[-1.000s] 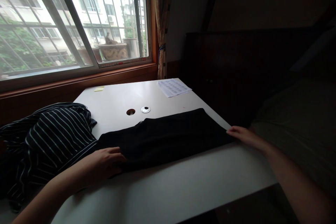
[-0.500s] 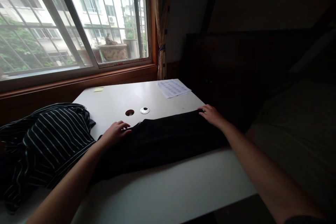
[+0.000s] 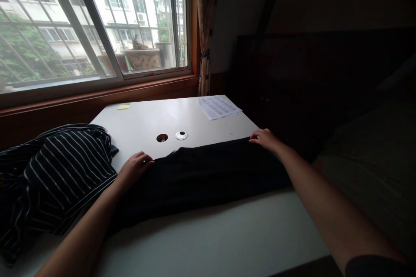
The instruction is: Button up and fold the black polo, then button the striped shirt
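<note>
Pinching with narrow fingers, my left hand point(image 3: 134, 168) and right hand point(image 3: 268, 140) have moved to the back edge of the black cloth point(image 3: 204, 169), which lies across the middle of the white table point(image 3: 146, 121), so two spots are held.

Table point(image 3: 214, 229): black garment point(image 3: 204, 173), striped cloth point(image 3: 66, 162), papers point(image 3: 219, 107), yellow note point(image 3: 123, 106).

Black cloth point(image 3: 208, 171) ptly hidden by L forearm point(image 3: 82, 227); papers point(image 3: 218, 107) too blurry to read.
</note>
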Demonstrator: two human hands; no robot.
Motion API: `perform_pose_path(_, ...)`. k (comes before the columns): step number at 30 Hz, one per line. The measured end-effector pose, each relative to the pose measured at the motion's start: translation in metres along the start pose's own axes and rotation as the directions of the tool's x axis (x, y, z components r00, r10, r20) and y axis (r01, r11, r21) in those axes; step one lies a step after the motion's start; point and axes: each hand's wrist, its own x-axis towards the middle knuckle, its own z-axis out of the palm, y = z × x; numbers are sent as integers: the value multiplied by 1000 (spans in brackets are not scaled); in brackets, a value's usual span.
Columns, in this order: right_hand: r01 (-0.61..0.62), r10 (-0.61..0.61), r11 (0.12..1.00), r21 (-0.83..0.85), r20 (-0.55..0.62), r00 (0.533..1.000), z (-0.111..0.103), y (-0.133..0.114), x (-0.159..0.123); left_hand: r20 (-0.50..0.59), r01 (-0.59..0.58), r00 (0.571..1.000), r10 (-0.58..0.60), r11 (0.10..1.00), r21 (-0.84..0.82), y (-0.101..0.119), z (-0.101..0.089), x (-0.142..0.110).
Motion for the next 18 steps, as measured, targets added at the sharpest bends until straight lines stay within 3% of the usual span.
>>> perform_pose_path(9, -143, 147, 977, 161, -7, 989, -2, 0, 3, -76, 127, 990, -116, 979, 159, 15, 3, -5)
perform_pose_path(15, -109, 120, 980, 167, -56, 991, 2, -2, 11, 27, 159, 986, -164, 978, 138, 16, -3, 3)
perform_pose_path(18, -83, 97, 985, 151, -92, 991, 8, -4, 12, 85, 112, 989, -121, 988, 103, 32, -10, 19)
